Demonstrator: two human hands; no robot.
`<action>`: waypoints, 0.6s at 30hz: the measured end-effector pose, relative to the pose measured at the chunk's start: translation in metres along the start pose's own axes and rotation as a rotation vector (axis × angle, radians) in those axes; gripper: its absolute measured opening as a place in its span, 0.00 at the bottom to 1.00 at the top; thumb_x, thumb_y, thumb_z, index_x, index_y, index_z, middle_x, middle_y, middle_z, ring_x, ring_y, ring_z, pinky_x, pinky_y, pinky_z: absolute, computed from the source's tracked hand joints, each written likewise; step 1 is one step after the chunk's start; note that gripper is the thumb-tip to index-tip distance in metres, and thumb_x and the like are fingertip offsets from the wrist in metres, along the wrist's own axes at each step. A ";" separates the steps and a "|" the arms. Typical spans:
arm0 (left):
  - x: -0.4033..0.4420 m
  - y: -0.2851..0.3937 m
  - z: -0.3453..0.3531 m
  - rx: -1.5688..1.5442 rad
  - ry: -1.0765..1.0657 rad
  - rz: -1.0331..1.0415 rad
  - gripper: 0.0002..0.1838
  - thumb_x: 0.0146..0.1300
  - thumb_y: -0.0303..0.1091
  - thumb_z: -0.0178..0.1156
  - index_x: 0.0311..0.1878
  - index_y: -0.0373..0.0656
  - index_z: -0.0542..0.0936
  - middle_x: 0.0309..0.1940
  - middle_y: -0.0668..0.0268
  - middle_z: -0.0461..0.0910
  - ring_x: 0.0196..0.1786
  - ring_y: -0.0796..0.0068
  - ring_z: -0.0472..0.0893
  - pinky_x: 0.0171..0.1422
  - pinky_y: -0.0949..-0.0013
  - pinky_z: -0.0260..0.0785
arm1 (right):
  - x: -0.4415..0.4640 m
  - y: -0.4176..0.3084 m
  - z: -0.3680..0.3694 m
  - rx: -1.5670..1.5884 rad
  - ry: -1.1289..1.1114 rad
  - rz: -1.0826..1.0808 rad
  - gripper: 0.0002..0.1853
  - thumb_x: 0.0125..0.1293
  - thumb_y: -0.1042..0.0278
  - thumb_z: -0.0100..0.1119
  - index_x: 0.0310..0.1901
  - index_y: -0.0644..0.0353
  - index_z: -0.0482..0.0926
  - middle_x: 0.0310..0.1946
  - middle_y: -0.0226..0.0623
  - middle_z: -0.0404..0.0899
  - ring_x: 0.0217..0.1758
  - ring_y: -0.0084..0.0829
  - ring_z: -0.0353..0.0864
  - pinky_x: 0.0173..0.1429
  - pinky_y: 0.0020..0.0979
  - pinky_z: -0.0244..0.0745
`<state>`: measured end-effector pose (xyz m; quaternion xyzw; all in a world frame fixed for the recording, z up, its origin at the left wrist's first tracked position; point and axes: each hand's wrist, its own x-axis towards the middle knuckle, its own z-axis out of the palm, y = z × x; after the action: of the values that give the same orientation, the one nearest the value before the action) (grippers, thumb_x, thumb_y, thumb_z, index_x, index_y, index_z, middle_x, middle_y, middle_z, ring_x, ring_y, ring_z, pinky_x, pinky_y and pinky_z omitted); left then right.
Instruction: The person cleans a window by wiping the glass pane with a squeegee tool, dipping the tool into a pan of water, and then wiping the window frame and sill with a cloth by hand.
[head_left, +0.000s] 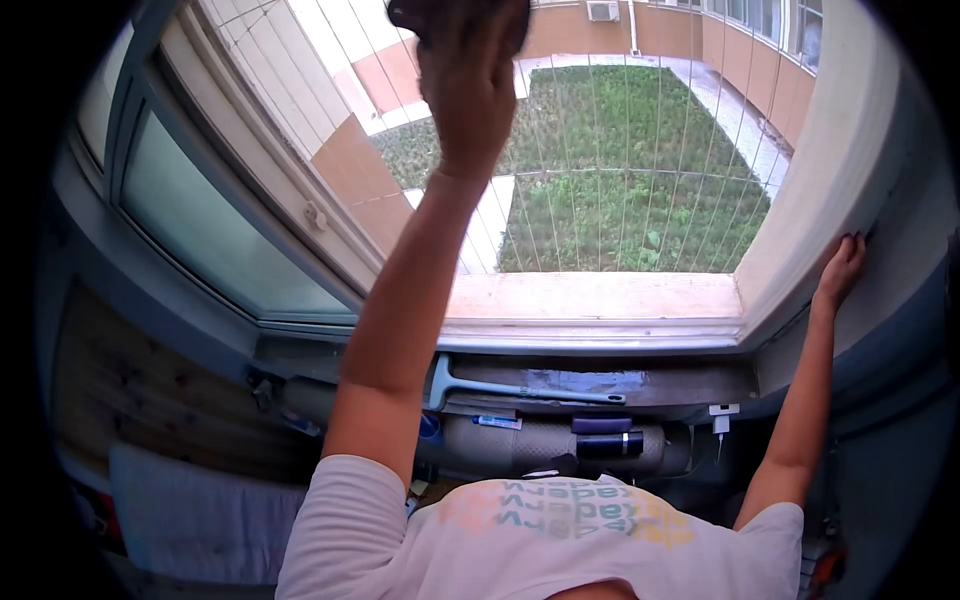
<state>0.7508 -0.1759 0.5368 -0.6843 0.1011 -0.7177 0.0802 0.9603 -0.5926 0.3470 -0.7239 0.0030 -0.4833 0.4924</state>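
My left hand [468, 95] is raised high at the top of the view, in front of the open window. Its fingers are closed around a dark, soft-looking thing [425, 14], perhaps a cloth, partly cut off by the frame's edge. Far to the right, my right hand [843, 270] rests against the side of the window frame [790, 240], fingers stretched along it and nothing visible in them. Between my arms, a light-blue squeegee [530, 390] lies on the ledge below the window, its head to the left.
A frosted window pane [215, 230] stands at the left. Thin wires cross the opening, with grass [630, 170] outside. Under the ledge are a grey rolled mat [540, 440], a dark-blue box [610, 444], a small tube [497, 422] and a white charger [721, 418] with a cable.
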 end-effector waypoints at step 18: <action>0.048 -0.006 -0.051 -0.045 0.004 0.048 0.14 0.52 0.20 0.50 0.43 0.43 0.73 0.37 0.57 0.72 0.43 0.57 0.71 0.48 0.62 0.63 | -0.024 -0.001 0.010 -0.165 0.069 -0.055 0.28 0.54 0.53 0.55 0.49 0.69 0.65 0.44 0.52 0.67 0.48 0.47 0.67 0.53 0.37 0.62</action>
<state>0.6974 -0.1810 0.5825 -0.6817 0.1337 -0.7146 0.0819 0.9542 -0.5736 0.3302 -0.7448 0.0399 -0.5192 0.4173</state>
